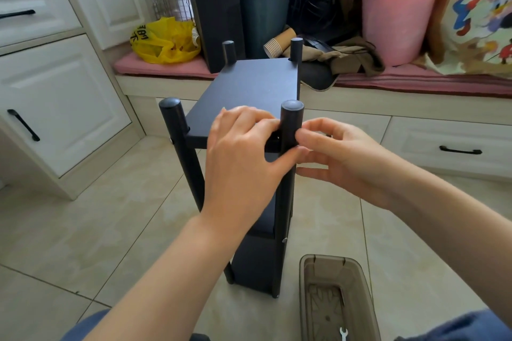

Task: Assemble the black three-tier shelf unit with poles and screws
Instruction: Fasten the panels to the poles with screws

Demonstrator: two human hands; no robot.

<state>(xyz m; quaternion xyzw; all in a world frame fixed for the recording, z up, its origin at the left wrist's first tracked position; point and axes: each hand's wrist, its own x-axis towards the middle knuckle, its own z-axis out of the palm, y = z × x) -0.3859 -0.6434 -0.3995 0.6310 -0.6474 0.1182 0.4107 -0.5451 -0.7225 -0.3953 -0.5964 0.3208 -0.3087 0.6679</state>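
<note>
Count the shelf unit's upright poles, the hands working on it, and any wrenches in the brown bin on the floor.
Poles: 4 (near left pole, near right pole, far left pole, far right pole)
Hands: 2 (left hand gripping the top shelf, right hand pinching at the near right pole)
Wrenches: 1 (wrench in the brown bin)
Total: 7

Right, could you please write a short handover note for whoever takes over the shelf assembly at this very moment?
Left hand: grips the top shelf edge, thumb on the front right pole.
Right hand: pinches at that pole at top-shelf level; any screw there is hidden.
Done: the unit stands upright on the floor, shelves between four poles.
Left: probably fastening this corner, then checking the other joints. A wrench lies in the brown box.
</note>
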